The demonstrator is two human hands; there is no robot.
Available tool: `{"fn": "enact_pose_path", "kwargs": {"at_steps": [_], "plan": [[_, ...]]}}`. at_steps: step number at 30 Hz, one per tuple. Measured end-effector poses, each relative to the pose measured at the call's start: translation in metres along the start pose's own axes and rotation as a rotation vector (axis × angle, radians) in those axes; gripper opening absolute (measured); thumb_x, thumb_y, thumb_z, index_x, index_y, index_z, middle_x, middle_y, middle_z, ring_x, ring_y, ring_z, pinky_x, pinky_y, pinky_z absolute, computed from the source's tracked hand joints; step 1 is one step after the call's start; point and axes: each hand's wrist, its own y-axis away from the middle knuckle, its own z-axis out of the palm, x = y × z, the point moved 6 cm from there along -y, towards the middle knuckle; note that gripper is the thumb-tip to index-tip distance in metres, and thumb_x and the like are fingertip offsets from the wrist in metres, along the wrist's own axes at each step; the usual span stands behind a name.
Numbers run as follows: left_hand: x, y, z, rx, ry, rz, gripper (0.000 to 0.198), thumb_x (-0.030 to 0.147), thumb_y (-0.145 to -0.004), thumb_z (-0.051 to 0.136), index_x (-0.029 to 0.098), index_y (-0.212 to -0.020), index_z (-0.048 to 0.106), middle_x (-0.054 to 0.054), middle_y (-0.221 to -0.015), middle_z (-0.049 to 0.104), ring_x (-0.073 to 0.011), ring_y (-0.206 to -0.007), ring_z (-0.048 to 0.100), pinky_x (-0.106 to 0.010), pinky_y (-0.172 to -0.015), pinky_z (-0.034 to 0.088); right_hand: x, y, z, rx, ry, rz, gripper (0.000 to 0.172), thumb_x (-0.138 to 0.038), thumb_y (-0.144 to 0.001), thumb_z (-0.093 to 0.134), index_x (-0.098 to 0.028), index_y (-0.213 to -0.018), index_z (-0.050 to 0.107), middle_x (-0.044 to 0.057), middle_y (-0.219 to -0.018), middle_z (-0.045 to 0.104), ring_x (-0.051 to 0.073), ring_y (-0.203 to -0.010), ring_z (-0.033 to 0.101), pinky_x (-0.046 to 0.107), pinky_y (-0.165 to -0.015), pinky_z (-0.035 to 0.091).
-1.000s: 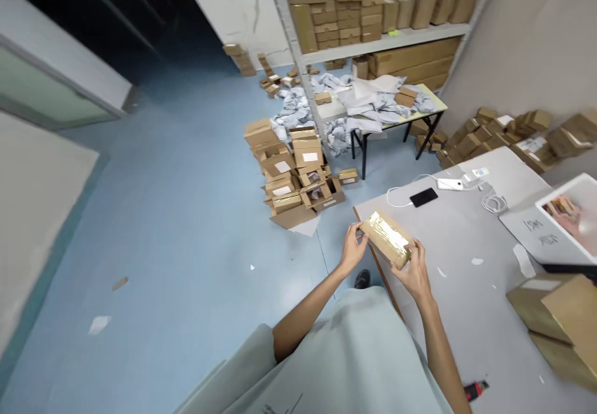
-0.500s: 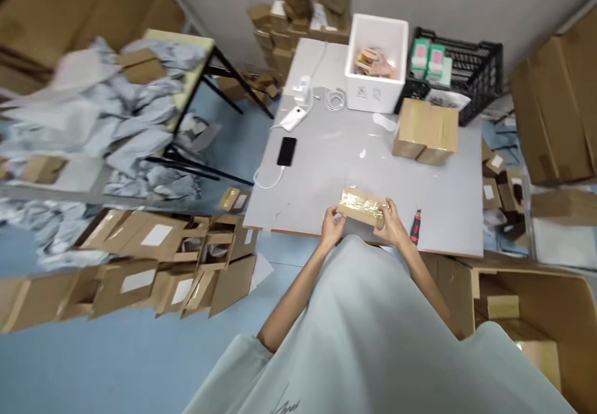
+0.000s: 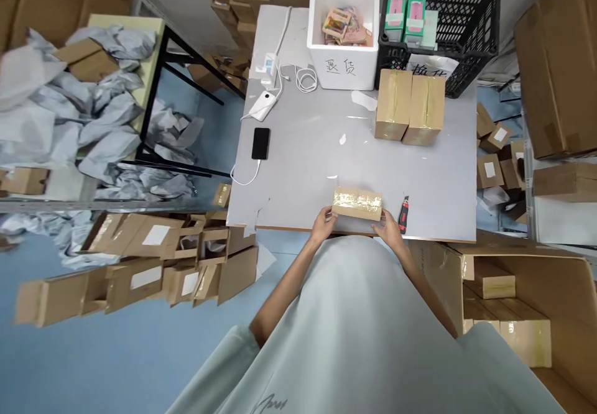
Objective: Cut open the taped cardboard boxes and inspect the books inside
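A small cardboard box point(image 3: 357, 204), its top covered with shiny clear tape, is at the front edge of the grey table point(image 3: 303, 171). My left hand point(image 3: 323, 224) grips its left end, and my right hand point(image 3: 388, 227) has its fingers on the right end. The box lies level; whether it rests fully on the table I cannot tell. Just right of my right hand lies a red and black utility knife point(image 3: 403, 215).
Two taped cartons point(image 3: 410, 108) stand at the back right, before a black crate point(image 3: 441, 25) and a white bin point(image 3: 344, 59). A phone point(image 3: 260, 143) on a cable lies left. An open large carton point(image 3: 566, 277) with boxes is at my right; flattened and opened boxes point(image 3: 153, 246) lie left.
The view has shifted, and the table's contents appear farther left and higher. The box has turned slightly to lie straighter along the edge, with both hands still at its ends.
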Motion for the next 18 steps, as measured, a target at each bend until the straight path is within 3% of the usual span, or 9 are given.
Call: {"fn": "enact_pose_path", "kwargs": {"at_steps": [5,11,15,18], "plan": [[0.005,-0.003,-0.021,0.100,0.037,0.055,0.057,0.024,-0.095,0.076,0.017,-0.150,0.064,-0.019,-0.154,0.071,-0.0307,-0.140,0.072,-0.047,-0.118,0.061,-0.024,-0.018,-0.005,0.034,0.011,-0.046,0.062,-0.040,-0.099,0.070,-0.023,-0.159,0.061,0.012,-0.141,0.082,0.029,-0.117,0.084,0.050,-0.108,0.069],[0.008,-0.038,-0.043,0.066,0.047,0.003,0.065,0.017,-0.094,0.073,0.017,-0.158,0.060,-0.018,-0.152,0.074,-0.0299,-0.146,0.069,-0.046,-0.122,0.058,-0.051,-0.049,0.012,0.068,-0.026,0.036,0.058,-0.043,-0.099,0.074,-0.016,-0.150,0.066,0.021,-0.150,0.078,0.030,-0.130,0.081,0.047,-0.113,0.066],[-0.008,-0.053,-0.047,0.008,0.033,-0.035,0.071,0.020,-0.088,0.080,0.015,-0.156,0.061,-0.023,-0.155,0.071,-0.0327,-0.140,0.073,-0.049,-0.121,0.059,-0.046,-0.051,0.023,0.115,0.015,0.145,0.055,-0.043,-0.098,0.077,-0.016,-0.146,0.067,0.021,-0.144,0.081,0.028,-0.118,0.086,0.045,-0.108,0.067],[-0.031,-0.051,-0.051,-0.039,-0.002,-0.091,0.073,0.025,-0.087,0.084,0.013,-0.155,0.060,-0.027,-0.156,0.070,-0.0349,-0.139,0.074,-0.053,-0.121,0.058,-0.038,-0.035,0.021,0.208,0.078,0.172,0.049,-0.050,-0.101,0.072,-0.016,-0.136,0.071,0.019,-0.126,0.086,0.029,-0.108,0.087,0.047,-0.104,0.067]]}}
